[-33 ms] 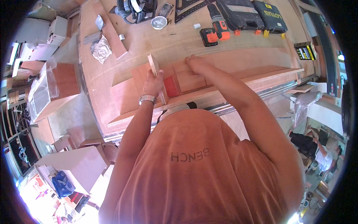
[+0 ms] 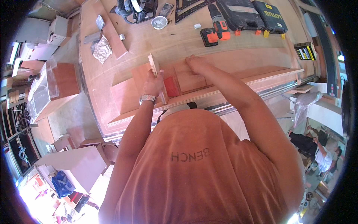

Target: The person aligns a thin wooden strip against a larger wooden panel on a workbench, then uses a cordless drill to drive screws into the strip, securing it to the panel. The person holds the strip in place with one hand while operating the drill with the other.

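Observation:
My left hand (image 2: 153, 84), with a metal-banded watch at its wrist, is closed around a narrow upright plywood board (image 2: 153, 64). This board stands crosswise on a long wooden workpiece with a raised plywood edge (image 2: 257, 77) along its near side. To the right of the upright board lies a flat wooden panel (image 2: 189, 79), with a red patch (image 2: 172, 86) between them. My right hand (image 2: 197, 65) is closed at the panel's far edge, fingers curled over it; the fingertips are partly hidden. Another wooden piece (image 2: 140, 74) shows left of the upright board.
Across the bench lie a cordless drill (image 2: 220, 28), two dark tool cases (image 2: 239, 15), a black square (image 2: 188, 11) and a round metal dish (image 2: 159, 23). At the left are a long wooden strip (image 2: 113, 41) and crumpled foil (image 2: 101, 50). Another person (image 2: 323, 158) is far right.

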{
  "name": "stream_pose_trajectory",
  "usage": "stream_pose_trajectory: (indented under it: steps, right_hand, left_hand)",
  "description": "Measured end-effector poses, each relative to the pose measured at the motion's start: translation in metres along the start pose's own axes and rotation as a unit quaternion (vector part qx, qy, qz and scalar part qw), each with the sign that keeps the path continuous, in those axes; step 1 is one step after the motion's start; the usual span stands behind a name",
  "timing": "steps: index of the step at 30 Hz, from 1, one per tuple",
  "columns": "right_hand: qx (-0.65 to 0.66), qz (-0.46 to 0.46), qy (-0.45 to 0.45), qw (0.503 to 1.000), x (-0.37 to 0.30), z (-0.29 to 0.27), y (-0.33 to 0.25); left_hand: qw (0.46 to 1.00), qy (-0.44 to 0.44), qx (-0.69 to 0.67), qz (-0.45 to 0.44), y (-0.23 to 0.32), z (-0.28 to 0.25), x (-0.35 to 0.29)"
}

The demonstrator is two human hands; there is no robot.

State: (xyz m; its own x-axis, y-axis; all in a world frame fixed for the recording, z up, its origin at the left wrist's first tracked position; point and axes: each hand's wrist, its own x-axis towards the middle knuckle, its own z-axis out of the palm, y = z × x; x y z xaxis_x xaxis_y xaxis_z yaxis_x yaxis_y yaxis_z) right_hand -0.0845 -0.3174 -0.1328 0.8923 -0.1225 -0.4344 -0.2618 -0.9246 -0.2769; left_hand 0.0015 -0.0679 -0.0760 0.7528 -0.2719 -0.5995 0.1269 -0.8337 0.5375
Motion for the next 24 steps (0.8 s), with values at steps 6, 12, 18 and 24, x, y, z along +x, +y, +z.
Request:
stream_pose_trajectory:
  steps: [6,12,18,24]
  right_hand:
    - [-0.019,-0.007,-0.049,0.999,-0.021,-0.021,-0.014]
    - [-0.005,0.013,0.012,1.000,-0.005,-0.026,-0.021]
    - [-0.022,-0.038,-0.037,0.998,-0.006,-0.050,-0.016]
    - [-0.033,-0.127,0.010,0.991,-0.035,-0.103,-0.030]
  left_hand:
    - [1.000,0.002,-0.012,0.013,0.001,0.001,0.001]
    - [1.000,0.013,0.021,0.018,0.005,-0.001,0.008]
    - [0.998,0.029,0.045,0.034,0.013,-0.004,-0.001]
    - [0.990,0.039,0.044,0.130,0.000,-0.001,0.004]
